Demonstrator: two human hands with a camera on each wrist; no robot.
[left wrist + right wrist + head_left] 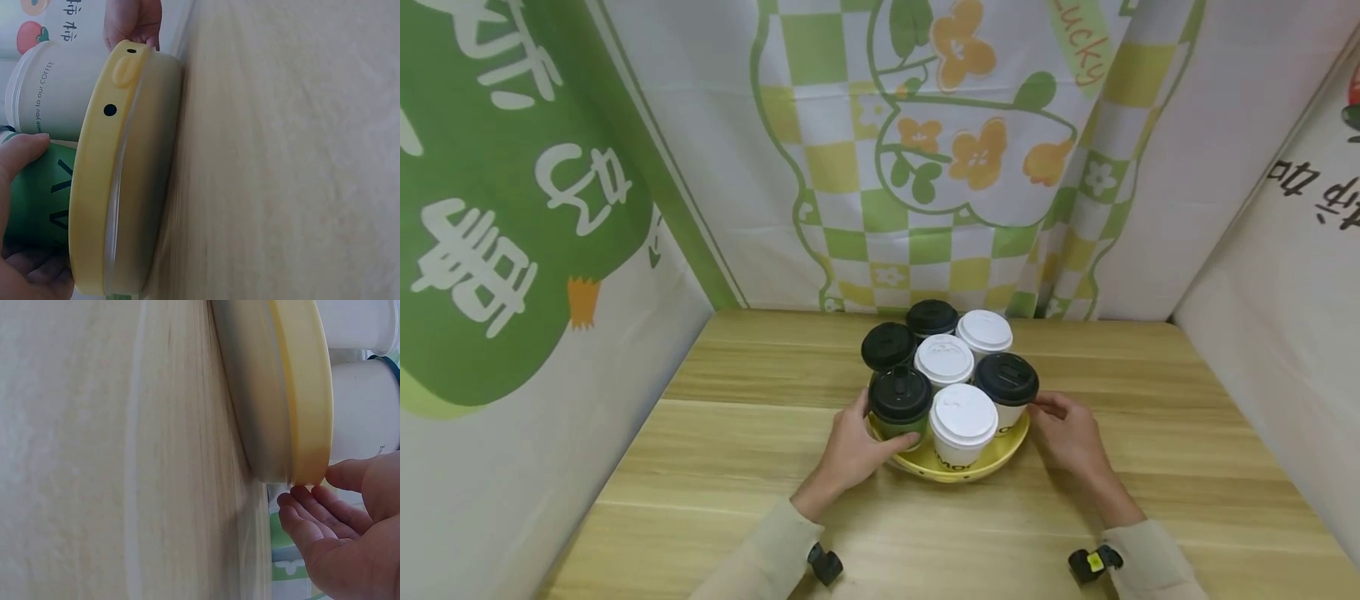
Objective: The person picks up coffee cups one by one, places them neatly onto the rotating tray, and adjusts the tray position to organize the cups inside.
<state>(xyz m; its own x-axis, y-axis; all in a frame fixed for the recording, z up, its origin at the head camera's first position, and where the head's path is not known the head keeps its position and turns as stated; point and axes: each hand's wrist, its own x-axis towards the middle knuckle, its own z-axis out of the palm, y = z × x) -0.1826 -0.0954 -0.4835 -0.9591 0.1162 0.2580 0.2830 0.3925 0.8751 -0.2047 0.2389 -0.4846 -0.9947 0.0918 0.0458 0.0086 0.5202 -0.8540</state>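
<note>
A green paper cup (895, 428) with a black lid stands at the left front of a round yellow dish (953, 477). My left hand (853, 450) grips this cup, thumb across its front and fingers around its far side. In the left wrist view, the green cup (40, 194) shows dark letters beside the dish's rim. My right hand (1070, 437) pinches the dish's right edge; in the right wrist view, the thumb lies at the top of the yellow rim (309, 394) and the fingertips at its outer side. A white cup with a black lid (1006, 379) is nearest this hand.
Several other lidded cups crowd the dish, including a white-lidded cup (964, 423) at the front and a black-lidded one (931, 317) at the back. The dish sits on a wooden table (737, 467). A patterned curtain (925, 250) hangs behind, with printed cloth on both sides.
</note>
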